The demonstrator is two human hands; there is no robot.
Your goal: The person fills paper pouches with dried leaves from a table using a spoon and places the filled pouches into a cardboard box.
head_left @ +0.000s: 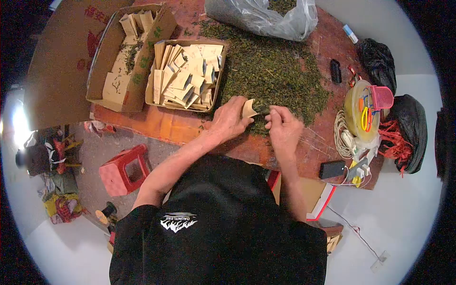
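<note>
My left hand is closed around a small tan paper packet, whose mouth faces right. Just right of that mouth, my right hand has its fingers pinched together. Something dark shows at its fingertips, too small to make out against the leaves. Both hands are at the near edge of a wide, spread heap of dried green leaves. Left of the heap, a shallow cardboard box is filled with many similar tan packets, several with their silvery openings showing.
A longer cardboard box with some packets and loose leaves stands further left. A clear plastic bag lies at the back. On the right are a round yellowish tub, coiled cord, a black phone-like block and black bags. A red stool stands below left.
</note>
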